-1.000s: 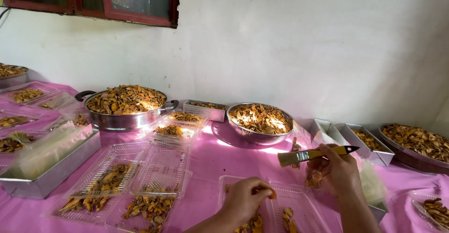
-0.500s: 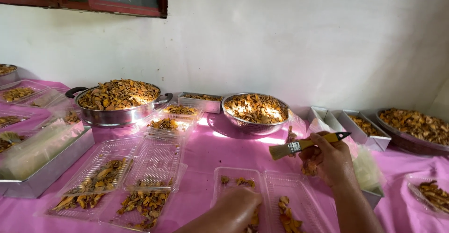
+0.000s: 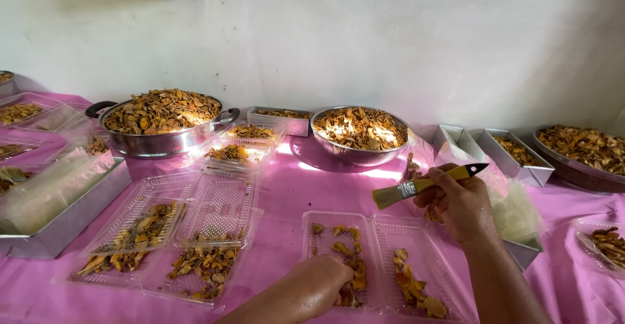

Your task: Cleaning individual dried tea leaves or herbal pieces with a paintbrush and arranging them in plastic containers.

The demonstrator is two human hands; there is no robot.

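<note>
- My left hand (image 3: pixel 319 285) sits low, fingers curled down into the clear hinged tray (image 3: pixel 384 265), closed loosely on the dried orange chips (image 3: pixel 348 272) in its left half; whether it grips any I cannot tell.
- My right hand (image 3: pixel 456 203) hovers just right of and above that tray, fist closed around the yellow-handled brush (image 3: pixel 423 185), bristles pointing left. Some chips seem tucked under the same palm.
- The tray lies open on the pink tabletop (image 3: pixel 286 194). Both halves carry only a thin scatter of chips, so I judge the filling barely begun here.
- Left of the tray, the other clear trays (image 3: pixel 176 233) hold fuller heaps and look loaded but not closed.
- Beyond the tray, the steel bowl (image 3: pixel 360 132) is heaped with chips; further left, the big handled pot (image 3: pixel 163 122) is also full. Plenty of stock left to portion, by my reading.
- Right of the tray, metal tins (image 3: pixel 514 155) hold more chips; one near the brush looks nearly bare.
- Far left of the tray, a long metal pan (image 3: pixel 65 207) holds stacked clear sheets or lids, hard to tell which.
</note>
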